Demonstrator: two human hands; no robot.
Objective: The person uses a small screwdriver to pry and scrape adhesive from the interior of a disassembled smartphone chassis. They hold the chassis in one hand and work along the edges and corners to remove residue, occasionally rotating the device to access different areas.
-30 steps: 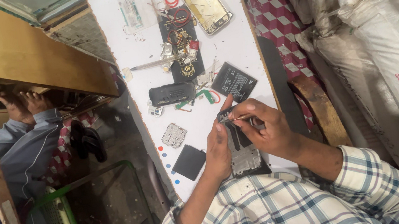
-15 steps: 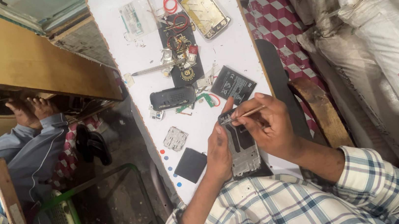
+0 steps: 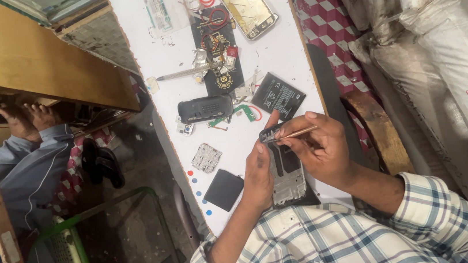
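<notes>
On the white bench [image 3: 297, 67], phone teardown.
Left hand [image 3: 258, 172] grips the phone frame [image 3: 286, 172]; right hand [image 3: 320, 148] pinches a thin tool [image 3: 298, 133] at its top.

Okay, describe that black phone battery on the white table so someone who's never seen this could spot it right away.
Start at the white table and find the right hand holding a thin tool. Just beyond its fingertips lies the battery, a flat black rectangle set at an angle. Unlike the rounded black cover beside it, it is sharp-cornered and bears white print.

Phone frame [image 3: 286, 172] on table [image 3: 291, 67], between hands; battery [image 3: 278, 95] beyond.
</notes>
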